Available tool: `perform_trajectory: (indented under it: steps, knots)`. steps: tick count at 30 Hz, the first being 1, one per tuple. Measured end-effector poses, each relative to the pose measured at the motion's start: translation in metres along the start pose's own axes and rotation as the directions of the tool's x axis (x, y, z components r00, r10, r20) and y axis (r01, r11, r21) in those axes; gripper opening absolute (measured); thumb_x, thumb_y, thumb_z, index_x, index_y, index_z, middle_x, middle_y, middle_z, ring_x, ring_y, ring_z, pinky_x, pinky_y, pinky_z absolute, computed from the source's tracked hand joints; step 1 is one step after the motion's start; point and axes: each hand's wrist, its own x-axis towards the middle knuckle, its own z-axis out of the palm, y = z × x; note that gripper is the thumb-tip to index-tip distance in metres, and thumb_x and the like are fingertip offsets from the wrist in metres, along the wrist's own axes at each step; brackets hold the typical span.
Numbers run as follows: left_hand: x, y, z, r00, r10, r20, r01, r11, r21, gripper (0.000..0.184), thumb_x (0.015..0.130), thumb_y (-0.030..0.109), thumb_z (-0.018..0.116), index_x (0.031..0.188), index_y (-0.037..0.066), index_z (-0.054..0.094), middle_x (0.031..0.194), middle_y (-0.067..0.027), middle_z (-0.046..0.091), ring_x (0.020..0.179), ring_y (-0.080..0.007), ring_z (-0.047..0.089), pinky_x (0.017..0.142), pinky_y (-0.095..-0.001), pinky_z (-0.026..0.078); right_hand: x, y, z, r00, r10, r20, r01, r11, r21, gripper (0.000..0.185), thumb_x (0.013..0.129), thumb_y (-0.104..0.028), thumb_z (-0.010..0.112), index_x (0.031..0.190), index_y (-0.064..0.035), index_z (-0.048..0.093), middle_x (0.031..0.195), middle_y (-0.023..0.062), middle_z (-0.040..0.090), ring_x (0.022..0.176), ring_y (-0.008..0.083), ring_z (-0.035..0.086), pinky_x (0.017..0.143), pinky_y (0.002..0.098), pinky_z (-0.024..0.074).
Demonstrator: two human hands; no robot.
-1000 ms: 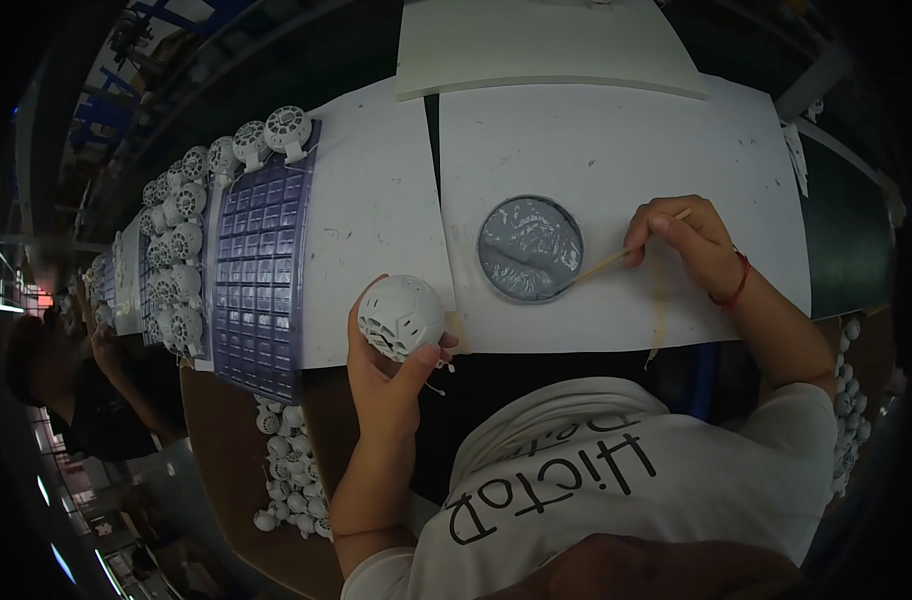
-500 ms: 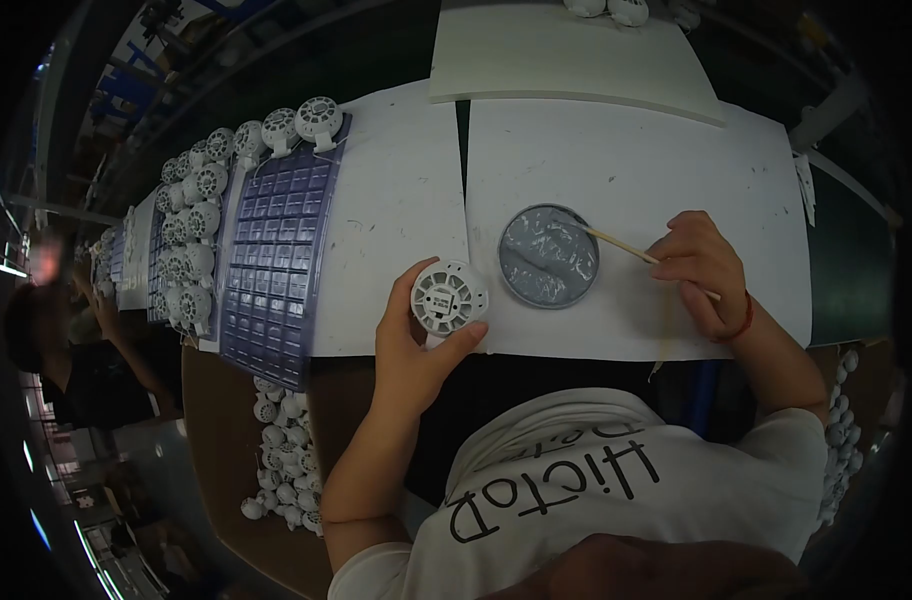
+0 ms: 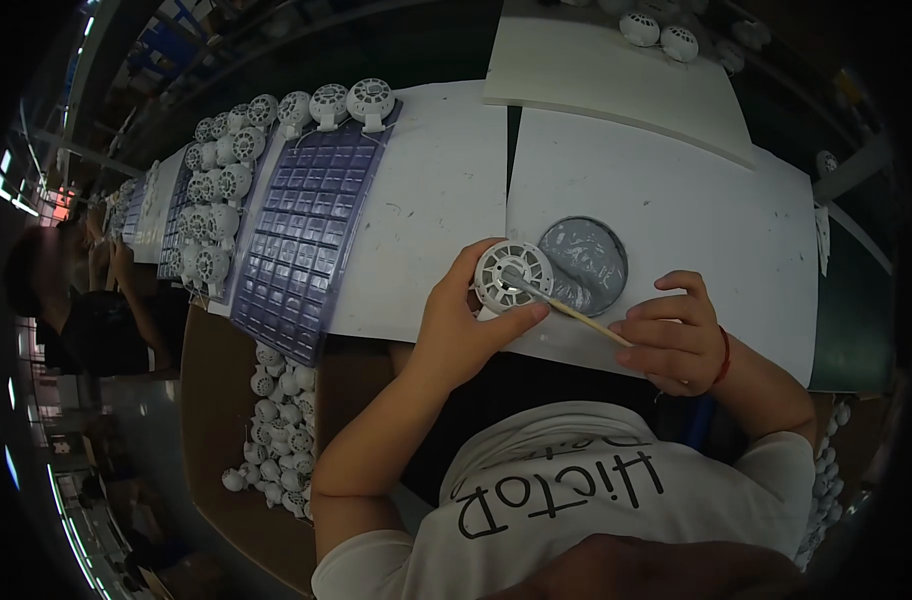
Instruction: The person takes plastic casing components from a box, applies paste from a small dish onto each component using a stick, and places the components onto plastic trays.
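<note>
My left hand [image 3: 463, 320] is wrapped round a round white plastic part [image 3: 514, 278], its slotted face turned up. Between the fingers of my right hand [image 3: 671, 338] is a thin wooden stick [image 3: 591, 321]. The stick's tip, coated in grey paste, touches the middle of the slotted face. Just behind the part, a round dish of grey paste [image 3: 586, 262] lies on the white sheet [image 3: 676, 200]; the part and my left hand are close to its left edge.
Several white parts [image 3: 370, 99] line the back and left of a purple gridded tray [image 3: 306, 225]. A cardboard box [image 3: 211, 440] below holds several more. A raised white board [image 3: 616, 85] stands at the back. Another person [image 3: 96, 320] is at the far left.
My left hand has turned the white part face up and brought it beside the dish. The stick has left the paste, and its tip now rests on the part. The camera view has shifted.
</note>
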Motion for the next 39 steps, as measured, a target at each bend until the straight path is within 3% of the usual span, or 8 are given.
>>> perform_trajectory:
  steps: [7,11,16,20,24,31,37,39]
  knots:
    - [0.001,-0.004,-0.003,1.000,0.006,0.008,-0.006,1.000,-0.003,0.063,0.072,0.014,0.077,0.123,0.000,0.044,0.107,-0.0098,0.058,0.097,-0.0163,0.058,0.085,-0.0285,0.047,0.002,-0.002,0.005,0.911,0.408,-0.054,-0.323,0.791,0.520,0.024,0.082,-0.011,0.044,0.091,-0.0060,0.066,0.094,0.0101,0.066,0.088,0.0223,0.058,0.078,0.0358,0.0395]
    - [0.000,0.001,-0.007,1.000,0.012,0.008,-0.011,1.000,-0.017,0.063,0.072,0.014,0.077,0.123,0.000,0.045,0.105,-0.0098,0.059,0.096,-0.0164,0.059,0.085,-0.0285,0.047,0.024,0.002,-0.007,0.942,0.334,-0.022,-0.276,0.812,0.514,0.023,0.079,-0.008,0.047,0.093,-0.0072,0.065,0.094,0.0094,0.066,0.088,0.0219,0.058,0.077,0.0351,0.0392]
    - [0.002,0.006,-0.014,0.996,-0.061,0.070,0.065,0.996,-0.063,0.059,0.071,0.015,0.078,0.119,-0.001,0.046,0.106,-0.0106,0.058,0.096,-0.0167,0.059,0.084,-0.0285,0.048,0.042,0.016,-0.013,0.983,-0.156,0.095,0.169,0.976,-0.140,0.016,0.077,-0.008,0.061,0.091,-0.0160,0.063,0.098,0.0059,0.064,0.089,0.0182,0.057,0.083,0.0373,0.0395]
    - [0.006,0.005,-0.024,0.998,-0.053,-0.036,0.052,0.998,-0.048,0.060,0.070,0.016,0.078,0.117,-0.002,0.045,0.105,-0.0114,0.059,0.096,-0.0171,0.059,0.082,-0.0289,0.048,0.052,0.023,-0.025,0.964,-0.261,0.056,0.267,0.942,-0.204,0.015,0.078,-0.011,0.063,0.089,-0.0200,0.061,0.101,0.0041,0.062,0.092,0.0175,0.056,0.086,0.0407,0.0405]
    - [0.031,0.012,-0.077,0.933,0.158,-0.322,-0.082,0.968,0.237,0.064,0.066,0.021,0.080,0.114,-0.003,0.047,0.100,-0.0128,0.060,0.092,-0.0183,0.059,0.081,-0.0293,0.048,0.032,0.029,-0.047,0.996,-0.040,-0.073,0.020,0.964,-0.265,0.016,0.083,-0.014,0.058,0.097,-0.0224,0.056,0.102,0.0054,0.060,0.096,0.0202,0.056,0.089,0.0447,0.0407]
    - [0.110,-0.014,-0.245,0.500,0.337,-0.798,0.205,0.849,0.487,0.084,0.061,0.047,0.078,0.116,-0.012,0.052,0.110,-0.0235,0.058,0.104,-0.0302,0.056,0.089,-0.0362,0.043,-0.026,0.090,-0.080,0.987,0.110,-0.120,-0.154,0.866,-0.475,0.023,0.094,-0.011,0.042,0.113,-0.0146,0.054,0.116,0.0135,0.058,0.109,0.0279,0.053,0.094,0.0454,0.0400]
    - [0.150,-0.060,-0.316,0.618,0.416,-0.667,0.420,0.543,0.727,0.090,0.062,0.058,0.073,0.115,-0.012,0.054,0.121,-0.0290,0.051,0.113,-0.0394,0.050,0.095,-0.0437,0.040,-0.057,0.147,-0.101,0.843,0.373,-0.388,-0.514,0.772,-0.373,0.037,0.086,0.008,0.039,0.115,-0.0086,0.054,0.124,0.0106,0.056,0.117,0.0279,0.048,0.098,0.0374,0.0357]
    - [0.160,-0.072,-0.324,0.568,0.363,-0.739,0.385,0.676,0.628,0.087,0.065,0.056,0.072,0.117,-0.011,0.053,0.122,-0.0290,0.051,0.115,-0.0393,0.049,0.095,-0.0437,0.040,-0.068,0.171,-0.114,0.776,0.433,-0.459,-0.611,0.696,-0.378,0.042,0.076,0.008,0.047,0.115,-0.0067,0.053,0.126,0.0088,0.055,0.118,0.0271,0.047,0.099,0.0375,0.0341]
